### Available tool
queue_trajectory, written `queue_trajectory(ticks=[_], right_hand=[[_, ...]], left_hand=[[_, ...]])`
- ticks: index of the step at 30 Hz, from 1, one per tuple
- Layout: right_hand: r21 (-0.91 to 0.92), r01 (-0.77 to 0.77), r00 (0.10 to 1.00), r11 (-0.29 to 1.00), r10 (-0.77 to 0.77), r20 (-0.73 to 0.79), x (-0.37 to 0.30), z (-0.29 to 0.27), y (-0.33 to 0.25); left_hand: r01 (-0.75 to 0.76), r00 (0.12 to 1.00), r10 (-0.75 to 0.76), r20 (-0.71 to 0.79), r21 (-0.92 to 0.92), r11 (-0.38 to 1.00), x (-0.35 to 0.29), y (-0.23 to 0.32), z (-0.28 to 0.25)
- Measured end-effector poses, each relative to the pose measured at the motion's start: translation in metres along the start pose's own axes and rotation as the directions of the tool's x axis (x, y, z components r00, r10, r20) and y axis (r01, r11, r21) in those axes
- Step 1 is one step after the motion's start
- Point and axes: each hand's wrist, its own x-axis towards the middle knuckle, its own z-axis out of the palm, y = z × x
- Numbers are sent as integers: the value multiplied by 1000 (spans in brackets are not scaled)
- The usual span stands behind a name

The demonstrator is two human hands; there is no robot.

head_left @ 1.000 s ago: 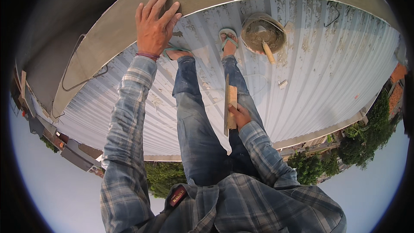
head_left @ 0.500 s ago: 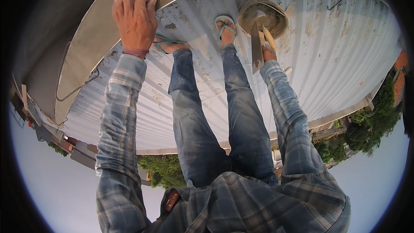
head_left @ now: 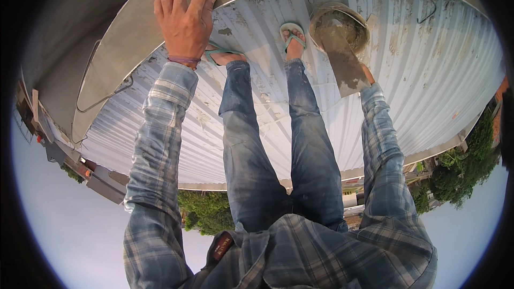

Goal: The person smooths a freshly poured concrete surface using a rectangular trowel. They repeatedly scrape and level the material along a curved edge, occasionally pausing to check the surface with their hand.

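Note:
My left hand (head_left: 187,18) rests on the smooth grey cement ledge (head_left: 112,56), its fingers bent and a little apart, holding nothing. In my right hand (head_left: 367,74) is a plastering trowel (head_left: 345,67), gripped from behind its blade, so most of my fingers are hidden. The blade's flat face is turned up and carries patches of wet mortar toward its near end. Its far end lies over the near rim of a round bucket (head_left: 365,43), which has grey mortar (head_left: 340,21) inside.
I stand in flip-flops (head_left: 293,29) on ribbed metal sheeting (head_left: 257,75) spotted with dried mortar. A bent metal rod (head_left: 96,108) hangs by the ledge at left, and another wire hook (head_left: 428,8) lies at far right. Trees (head_left: 460,168) and rooftops show beyond the sheet's edge.
The trowel has turned from edge-on to flat face up, hiding the wooden handle seen before. My right hand has drawn slightly back from the bucket. My left hand stays on the ledge.

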Motion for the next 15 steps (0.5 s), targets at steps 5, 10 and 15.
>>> queue_trajectory(ticks=[5,10,15], right_hand=[[288,66,994,955,-88,64,-66,12,-15],[-25,290,955,957,-288,67,-92,46,-40],[-162,468,880,869,-475,-5,-129,183,-164]], left_hand=[[3,995,-5,96,22,1000,18,10,7],[27,993,-24,118,-29,999,11,12,-2],[296,939,-218,266,-301,907,-75,54,-53]])
